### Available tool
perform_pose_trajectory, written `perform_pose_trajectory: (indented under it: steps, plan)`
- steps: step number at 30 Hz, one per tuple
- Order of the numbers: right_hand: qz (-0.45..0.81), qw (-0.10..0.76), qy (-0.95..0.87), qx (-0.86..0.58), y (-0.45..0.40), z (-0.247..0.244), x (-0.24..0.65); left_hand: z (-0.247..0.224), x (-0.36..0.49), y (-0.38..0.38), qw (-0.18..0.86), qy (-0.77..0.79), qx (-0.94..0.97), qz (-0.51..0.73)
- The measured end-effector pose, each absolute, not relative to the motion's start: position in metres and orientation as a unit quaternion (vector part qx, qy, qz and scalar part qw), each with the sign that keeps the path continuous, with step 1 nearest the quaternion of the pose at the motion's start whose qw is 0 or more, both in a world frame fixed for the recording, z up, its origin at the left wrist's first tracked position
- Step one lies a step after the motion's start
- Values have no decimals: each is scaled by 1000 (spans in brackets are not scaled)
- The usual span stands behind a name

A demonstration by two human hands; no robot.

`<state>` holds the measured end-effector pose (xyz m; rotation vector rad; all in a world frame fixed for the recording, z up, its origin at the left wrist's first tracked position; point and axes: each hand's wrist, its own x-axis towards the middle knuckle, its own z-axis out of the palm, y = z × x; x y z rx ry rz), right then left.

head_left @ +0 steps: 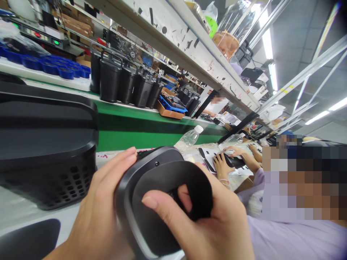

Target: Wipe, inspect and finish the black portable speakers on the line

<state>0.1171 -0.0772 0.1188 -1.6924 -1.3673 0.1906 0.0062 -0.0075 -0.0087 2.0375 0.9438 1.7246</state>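
Observation:
A black plastic housing (124, 195) with rounded corners is held between my two hands at the bottom centre. My left hand (101, 206) presses along its left side, with the fingers together. A thin, flexible black sheet (193, 177) lies partly on the housing face and curls up at its right end. My right hand (206, 220) grips the curled sheet, its thumb on the front and a fingertip showing through an opening in the sheet. A small screw or hole shows near the housing's upper edge. The undersides of the hands' grips are hidden.
At left stands a large black housing with a perforated grille (48, 155); a flat black piece (31, 240) lies below it. A clear bottle (189, 139) is behind my hands. Several black housings (110, 77) line the green conveyor (130, 135). At right, a co-worker's hands (223, 166) handle a black part.

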Motion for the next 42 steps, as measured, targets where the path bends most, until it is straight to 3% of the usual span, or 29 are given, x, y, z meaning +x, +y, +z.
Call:
perform_pose_trajectory:
  steps: [19, 31, 38, 42]
  plan:
    - [108, 457, -578, -668, -73, 117, 120, 4, 7, -10, 94, 292, 743, 595]
    - [113, 444, -575, -678, -74, 118, 121, 5, 10, -9, 111, 303, 734, 597]
    - [83, 443, -587, -672, -74, 117, 122, 3, 8, -10, 153, 323, 708, 610]
    - [3, 448, -610, -654, -73, 107, 128, -1, 8, -11, 136, 303, 726, 603]
